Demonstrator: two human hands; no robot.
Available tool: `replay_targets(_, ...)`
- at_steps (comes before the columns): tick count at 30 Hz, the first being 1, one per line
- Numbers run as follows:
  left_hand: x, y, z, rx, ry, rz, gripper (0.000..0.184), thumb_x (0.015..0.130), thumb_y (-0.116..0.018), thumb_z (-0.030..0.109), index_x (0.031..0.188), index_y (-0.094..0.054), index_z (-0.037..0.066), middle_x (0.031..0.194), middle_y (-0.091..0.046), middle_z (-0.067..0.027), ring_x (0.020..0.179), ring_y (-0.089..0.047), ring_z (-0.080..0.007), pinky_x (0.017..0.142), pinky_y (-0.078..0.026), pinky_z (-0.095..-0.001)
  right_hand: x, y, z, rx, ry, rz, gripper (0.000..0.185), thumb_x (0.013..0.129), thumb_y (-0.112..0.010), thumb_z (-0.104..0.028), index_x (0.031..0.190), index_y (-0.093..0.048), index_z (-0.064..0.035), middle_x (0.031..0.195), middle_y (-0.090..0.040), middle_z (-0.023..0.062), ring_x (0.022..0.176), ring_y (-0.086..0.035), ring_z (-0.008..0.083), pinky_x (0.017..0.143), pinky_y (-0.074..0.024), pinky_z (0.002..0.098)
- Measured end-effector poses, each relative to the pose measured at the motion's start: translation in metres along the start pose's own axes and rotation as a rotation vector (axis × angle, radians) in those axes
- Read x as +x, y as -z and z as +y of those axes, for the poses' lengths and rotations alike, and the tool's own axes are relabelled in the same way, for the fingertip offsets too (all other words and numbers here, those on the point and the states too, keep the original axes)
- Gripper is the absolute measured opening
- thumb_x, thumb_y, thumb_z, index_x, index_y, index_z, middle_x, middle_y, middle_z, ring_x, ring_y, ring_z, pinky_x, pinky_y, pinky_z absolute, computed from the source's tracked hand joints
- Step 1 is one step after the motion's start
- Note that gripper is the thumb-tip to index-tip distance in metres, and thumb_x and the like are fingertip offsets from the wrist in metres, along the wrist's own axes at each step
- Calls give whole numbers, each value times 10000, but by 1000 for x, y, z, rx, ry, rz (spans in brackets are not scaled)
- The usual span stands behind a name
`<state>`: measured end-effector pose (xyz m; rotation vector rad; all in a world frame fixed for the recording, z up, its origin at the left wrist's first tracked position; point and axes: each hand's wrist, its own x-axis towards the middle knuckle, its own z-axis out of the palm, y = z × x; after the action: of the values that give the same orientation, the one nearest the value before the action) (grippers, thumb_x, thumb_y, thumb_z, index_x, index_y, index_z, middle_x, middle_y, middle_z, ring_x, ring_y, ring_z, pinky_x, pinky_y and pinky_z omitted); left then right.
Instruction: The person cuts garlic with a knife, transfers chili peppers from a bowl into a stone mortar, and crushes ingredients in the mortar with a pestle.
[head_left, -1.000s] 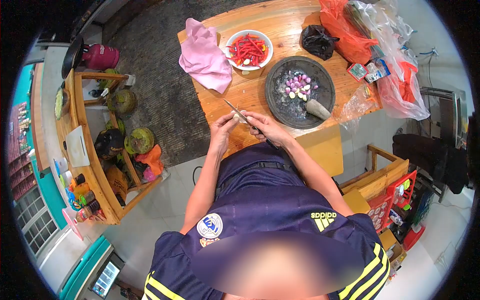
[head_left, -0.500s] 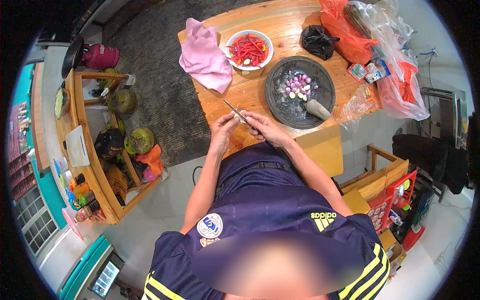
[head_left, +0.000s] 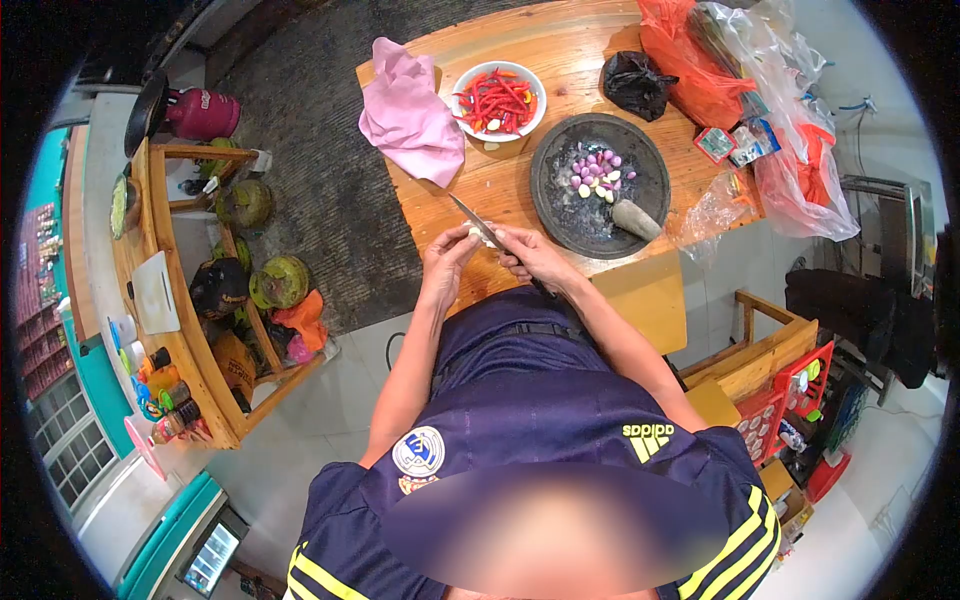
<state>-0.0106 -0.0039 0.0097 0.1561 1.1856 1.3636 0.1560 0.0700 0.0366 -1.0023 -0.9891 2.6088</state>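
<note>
My right hand (head_left: 532,258) is wrapped round the dark handle of a knife (head_left: 474,219), whose blade points up and left. Between the fingertips of my left hand (head_left: 447,262) is a small whitish piece (head_left: 478,234), perhaps garlic, right against the blade. Both hands are close together at the table's near edge. Beyond them a dark stone mortar (head_left: 560,222) holds purple shallots (head_left: 597,160), pale cloves (head_left: 600,190) and a stone pestle (head_left: 636,219). Red chilies (head_left: 497,98) fill a white bowl (head_left: 540,82) at the back.
A pink cloth (head_left: 410,115) lies on the wooden table (head_left: 480,185) at left. Black (head_left: 638,85) and orange (head_left: 690,60) plastic bags, clear plastic (head_left: 710,215) and small packets (head_left: 715,145) are at right. A wooden shelf (head_left: 205,365) stands at far left.
The knife and the fingers around the whitish piece have shifted slightly. Both hands keep their hold, and the mortar and bowl stay where they were.
</note>
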Motion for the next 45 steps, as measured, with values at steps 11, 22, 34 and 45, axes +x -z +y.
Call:
replay_targets(11,-2,0,4,119,57,50,189,812,-623,36,1000,-598,28,992,-630,-73,911,-604,-150,828,-493,-290,-1,-3,-4,19,48,-18,331,964,-451,-277,1265,-494,-148,654,-374,-78,535,-324,7,419,-235,152)
replay_targets(22,-2,-6,-1,28,0,9,226,813,-625,37,1033,-574,34,1041,-602,-74,931,-594,-148,848,-486,-274,5,-10,8,34,105,145,334,954,-467,-312,1239,-547,-156,591,-391,-79,472,-284,7,406,-222,157)
replay_targets(34,0,-2,0,-46,8,17,206,829,-613,31,1026,-561,6,1035,-607,-107,966,-595,-175,879,-499,-291,7,-10,10,-10,62,53,398,948,-483,-288,1315,-402,-155,593,-364,-80,460,-282,12,389,-210,176)
replay_targets(45,-4,1,3,57,17,39,222,827,-633,72,1034,-591,3,1001,-620,-76,914,-603,-153,808,-492,-259,10,-1,15,-60,101,44,285,964,-449,-259,1208,-521,-133,578,-349,-81,452,-279,16,394,-207,182)
